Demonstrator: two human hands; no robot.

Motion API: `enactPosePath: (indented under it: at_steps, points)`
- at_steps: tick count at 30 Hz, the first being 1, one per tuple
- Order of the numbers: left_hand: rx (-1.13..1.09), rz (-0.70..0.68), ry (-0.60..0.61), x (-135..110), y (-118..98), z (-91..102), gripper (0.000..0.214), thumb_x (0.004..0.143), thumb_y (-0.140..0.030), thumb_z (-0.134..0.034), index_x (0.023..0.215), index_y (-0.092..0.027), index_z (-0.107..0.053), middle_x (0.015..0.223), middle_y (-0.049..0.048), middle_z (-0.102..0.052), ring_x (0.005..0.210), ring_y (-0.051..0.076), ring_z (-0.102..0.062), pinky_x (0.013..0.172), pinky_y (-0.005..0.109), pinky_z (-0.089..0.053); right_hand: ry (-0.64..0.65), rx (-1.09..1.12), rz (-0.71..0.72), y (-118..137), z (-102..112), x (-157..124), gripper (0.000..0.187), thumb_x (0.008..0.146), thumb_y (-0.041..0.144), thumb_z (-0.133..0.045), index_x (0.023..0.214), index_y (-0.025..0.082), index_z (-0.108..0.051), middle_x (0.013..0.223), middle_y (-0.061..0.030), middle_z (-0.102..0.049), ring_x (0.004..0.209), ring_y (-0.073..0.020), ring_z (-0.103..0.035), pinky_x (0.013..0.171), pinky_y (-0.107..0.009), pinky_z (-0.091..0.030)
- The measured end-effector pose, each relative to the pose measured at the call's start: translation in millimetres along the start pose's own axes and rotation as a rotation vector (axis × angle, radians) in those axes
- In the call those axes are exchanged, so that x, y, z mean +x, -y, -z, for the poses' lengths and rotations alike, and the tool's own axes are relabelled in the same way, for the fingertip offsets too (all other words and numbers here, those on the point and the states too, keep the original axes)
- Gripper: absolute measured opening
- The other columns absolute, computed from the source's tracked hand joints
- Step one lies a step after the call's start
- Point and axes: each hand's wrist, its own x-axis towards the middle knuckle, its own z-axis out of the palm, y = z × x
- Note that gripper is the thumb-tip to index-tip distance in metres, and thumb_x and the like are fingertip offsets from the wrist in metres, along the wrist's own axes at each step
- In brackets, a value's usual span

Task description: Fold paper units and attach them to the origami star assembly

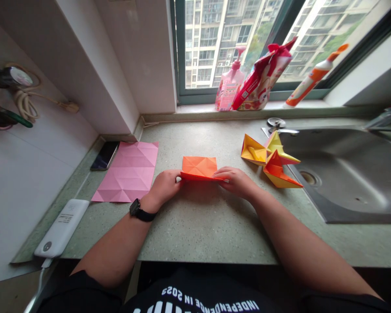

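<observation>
Your left hand (164, 188) and right hand (236, 181) are closed narrowly on the two ends of a square of orange origami paper (198, 167), pinching its near folded edge. You appear to be at a fold, and it calls for even pressure along that crease. The paper lies flat and neat on a speckled green stone countertop (208, 228), between a pink creased paper sheet (127, 171) on your left and folded yellow-and-orange paper figures (272, 161) beside a steel sink (342, 174).
</observation>
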Motion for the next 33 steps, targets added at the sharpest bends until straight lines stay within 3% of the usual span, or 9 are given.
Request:
enactPosePath:
  at_steps: [5,10,16,19,24,27,30,33]
  points:
    - [-0.013,0.011,-0.034,0,1,0.9,0.024,0.096,-0.011,-0.064,0.105,-0.023,-0.083,0.097,0.0045,-0.084,0.084,0.023,-0.075,0.079,0.032,-0.057,-0.031,-0.024,-0.015,-4,0,-1,0.023,0.087,0.02,-0.076,0.103,0.032,-0.088,0.106,-0.0062,-0.086,0.103,-0.028,-0.079,0.099,-0.045,-0.061]
    - [-0.065,0.061,-0.046,0,4,-3.1,0.021,0.097,-0.016,-0.069,0.115,-0.023,-0.077,0.097,0.0032,-0.083,0.08,0.022,-0.076,0.075,0.031,-0.057,-0.013,-0.056,-0.058,1,5,-4,0.024,0.091,0.025,-0.075,0.113,0.03,-0.083,0.113,-0.0072,-0.085,0.105,-0.0301,-0.079,0.097,-0.044,-0.061]
    - [-0.117,0.179,-0.085,0,6,-11.7,0.069,0.099,-0.024,-0.076,0.161,-0.021,-0.046,0.094,0.001,-0.082,0.077,0.02,-0.076,0.071,0.03,-0.054,-0.141,-0.06,-0.286,5,-1,-3,0.059,0.093,0.034,-0.077,0.15,0.029,-0.064,0.102,-0.0063,-0.082,0.092,-0.0283,-0.077,0.09,-0.041,-0.059]
    - [-0.106,0.189,-0.104,1,6,-15.3,0.083,0.097,-0.027,-0.079,0.168,-0.019,-0.036,0.092,0.0004,-0.081,0.076,0.02,-0.075,0.07,0.03,-0.052,-0.208,-0.074,-0.364,6,-10,0,0.073,0.094,0.036,-0.074,0.163,0.026,-0.052,0.095,-0.0047,-0.08,0.085,-0.0273,-0.074,0.085,-0.04,-0.057]
    - [-0.066,0.177,-0.15,4,4,-21.2,0.091,0.096,-0.028,-0.081,0.172,-0.019,-0.032,0.088,-0.0012,-0.078,0.074,0.019,-0.072,0.067,0.029,-0.049,-0.252,-0.13,-0.363,9,-18,3,0.081,0.094,0.031,-0.072,0.169,0.022,-0.044,0.094,-0.0043,-0.079,0.084,-0.0265,-0.071,0.083,-0.038,-0.055]
    - [-0.032,0.199,-0.137,4,1,-22.5,0.09,0.097,-0.027,-0.079,0.172,-0.018,-0.031,0.088,-0.0011,-0.078,0.075,0.019,-0.072,0.069,0.029,-0.049,-0.266,-0.185,-0.324,7,-19,4,0.076,0.095,0.029,-0.07,0.167,0.021,-0.049,0.094,-0.0048,-0.079,0.085,-0.0268,-0.071,0.086,-0.039,-0.055]
    - [0.016,0.209,-0.083,3,-5,-21.9,0.084,0.101,-0.029,-0.075,0.172,-0.019,-0.032,0.092,-0.0008,-0.078,0.08,0.02,-0.073,0.075,0.031,-0.052,-0.253,-0.259,-0.245,2,-21,5,0.055,0.098,0.025,-0.067,0.153,0.025,-0.067,0.1,-0.0064,-0.081,0.092,-0.0271,-0.072,0.091,-0.04,-0.055]
    - [0.147,0.157,-0.04,2,-12,-21.3,0.057,0.106,-0.03,-0.068,0.159,-0.021,-0.052,0.103,0.0045,-0.078,0.094,0.024,-0.074,0.089,0.036,-0.056,-0.235,-0.345,-0.184,-2,-23,5,0.036,0.102,0.025,-0.064,0.134,0.027,-0.081,0.107,-0.0082,-0.081,0.098,-0.0272,-0.072,0.092,-0.039,-0.054]
